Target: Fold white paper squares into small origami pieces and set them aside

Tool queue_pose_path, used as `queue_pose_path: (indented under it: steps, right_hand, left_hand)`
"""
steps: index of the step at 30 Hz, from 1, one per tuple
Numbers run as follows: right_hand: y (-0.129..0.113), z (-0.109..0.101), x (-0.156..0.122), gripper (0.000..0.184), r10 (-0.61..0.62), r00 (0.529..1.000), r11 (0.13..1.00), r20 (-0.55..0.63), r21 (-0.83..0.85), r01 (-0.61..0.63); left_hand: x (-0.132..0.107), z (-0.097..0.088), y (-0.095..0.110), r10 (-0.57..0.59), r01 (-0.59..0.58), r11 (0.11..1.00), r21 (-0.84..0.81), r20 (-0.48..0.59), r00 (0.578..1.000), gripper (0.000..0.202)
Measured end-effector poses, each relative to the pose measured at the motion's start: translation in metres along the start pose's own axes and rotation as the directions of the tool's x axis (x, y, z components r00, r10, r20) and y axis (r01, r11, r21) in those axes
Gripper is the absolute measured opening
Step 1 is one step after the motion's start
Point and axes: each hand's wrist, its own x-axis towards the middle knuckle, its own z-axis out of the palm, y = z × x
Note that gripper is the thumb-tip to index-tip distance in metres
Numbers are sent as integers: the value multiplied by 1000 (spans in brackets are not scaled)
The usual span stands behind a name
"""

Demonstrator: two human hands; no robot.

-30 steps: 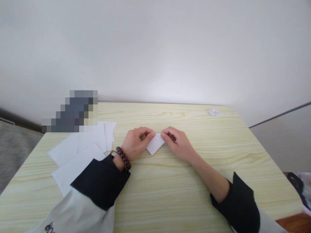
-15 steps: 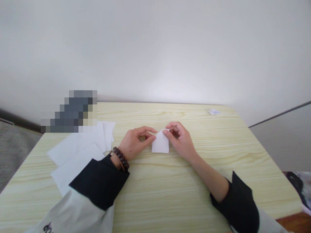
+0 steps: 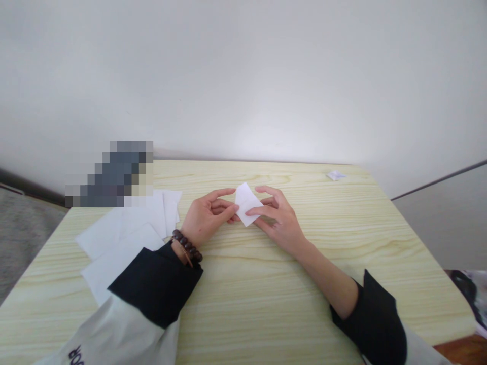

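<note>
A small folded piece of white paper point(image 3: 245, 196) is held between both hands over the middle of the table, tilted with one corner pointing down. My left hand point(image 3: 207, 212) pinches its left edge between thumb and fingers. On the other side, my right hand point(image 3: 279, 218) grips the lower right part, one finger lying across the front face and the thumb underneath. The right index finger is raised off the paper. Parts of the paper's lower right are covered by the right fingers.
Several white paper sheets point(image 3: 122, 243) lie overlapping at the left, partly under my left sleeve. A pixelated dark object point(image 3: 114, 175) is behind them. One small folded white paper piece point(image 3: 335, 175) rests near the table's point(image 3: 289, 299) far right corner. A wall stands behind.
The folded paper has been turned from lying square to standing on a corner, and raised slightly. My right fingers have shifted from its top corner to its lower right.
</note>
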Motion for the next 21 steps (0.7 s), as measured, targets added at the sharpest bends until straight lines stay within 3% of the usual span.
queue_pose_path:
  steps: [5, 10, 14, 21]
  right_hand:
    - [0, -3, 0, 15, 17, 1000, 998, -19, 60, -16]
    - [-2, -4, 0, 15, -14, 998, 1000, -67, -9, 13]
    - [-5, -5, 2, 14, 1, 988, 999, -157, -51, -9]
    - [-4, -6, 2, 13, 63, 998, 994, -18, 92, -61]
  left_hand:
    - [2, -3, -4, 19, -19, 1000, -3, 69, 997, 57]
    - [3, -4, -1, 49, -45, 998, -44, 86, 995, 30]
    - [2, -4, 0, 16, -8, 998, -65, 123, 992, 25]
    - [1, -6, -3, -2, -1, 1000, 12, 239, 971, 34]
